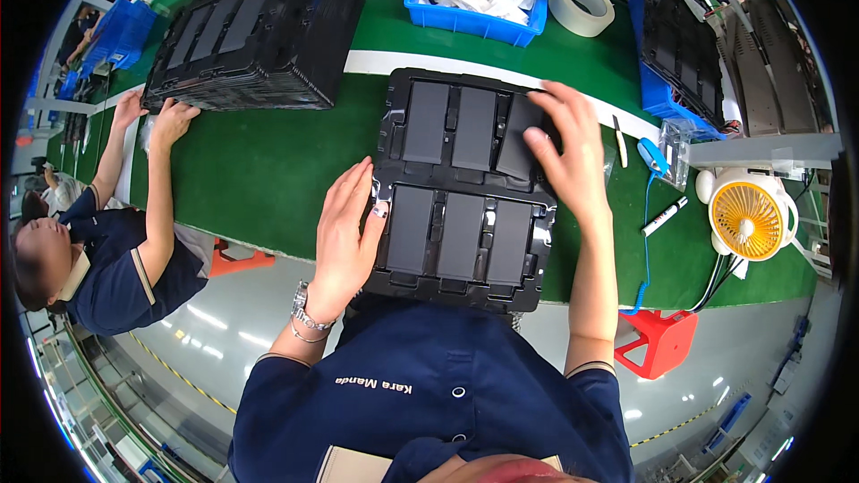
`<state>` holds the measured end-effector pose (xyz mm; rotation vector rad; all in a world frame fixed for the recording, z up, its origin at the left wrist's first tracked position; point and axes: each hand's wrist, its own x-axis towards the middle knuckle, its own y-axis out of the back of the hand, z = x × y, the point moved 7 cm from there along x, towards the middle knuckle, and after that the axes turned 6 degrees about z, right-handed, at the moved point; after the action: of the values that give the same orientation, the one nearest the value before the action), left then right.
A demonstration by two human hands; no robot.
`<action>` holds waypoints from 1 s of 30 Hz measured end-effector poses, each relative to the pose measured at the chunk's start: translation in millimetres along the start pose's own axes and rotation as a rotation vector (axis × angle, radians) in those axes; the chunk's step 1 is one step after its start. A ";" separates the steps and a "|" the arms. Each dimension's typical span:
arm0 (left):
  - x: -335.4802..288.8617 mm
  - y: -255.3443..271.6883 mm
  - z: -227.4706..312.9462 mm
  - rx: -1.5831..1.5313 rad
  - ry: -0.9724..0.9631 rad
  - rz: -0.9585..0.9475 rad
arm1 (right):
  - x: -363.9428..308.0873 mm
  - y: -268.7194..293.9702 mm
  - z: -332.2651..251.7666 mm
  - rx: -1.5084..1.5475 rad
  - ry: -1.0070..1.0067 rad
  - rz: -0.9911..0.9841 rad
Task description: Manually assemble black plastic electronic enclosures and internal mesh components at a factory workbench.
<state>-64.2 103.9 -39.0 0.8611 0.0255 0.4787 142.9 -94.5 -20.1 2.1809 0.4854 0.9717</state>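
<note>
A black moulded plastic tray (465, 174) lies on the green bench in front of me. Flat dark grey rectangular pieces (427, 122) sit in its two rows of compartments. The upper right piece (516, 148) is slightly askew compared with the others. My right hand (573, 143) is over that piece's right side, thumb and fingers apart, thumb tip near its edge. Along the tray's left edge rests my left hand (344, 224), fingers stretched out and thumb at the rim. Whether the right fingertips press on the piece, I cannot tell.
Stacked black trays (268, 45) stand at the far left, near a co-worker's hands (170, 122). Beyond my tray are a blue bin (479, 25) of plastic bags and a tape roll (582, 6). A marker (665, 216), yellow-white fan (745, 222) and red stool (658, 344) are right.
</note>
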 end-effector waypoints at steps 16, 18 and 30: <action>-4.6 3.3 6.3 -1.053 0.503 -0.103 | 2.7 26.5 -14.6 0.274 0.030 -0.134; 3.4 21.2 13.5 -1.061 0.486 -0.091 | -1.1 39.6 12.5 0.309 -0.095 0.065; 132.2 213.7 -97.0 -0.821 0.266 0.246 | -29.6 20.3 69.2 0.553 -0.509 0.375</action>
<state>-51.0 346.9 76.4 -0.0112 -0.0330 0.7576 177.3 -155.9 -53.5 2.9713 0.0990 0.4423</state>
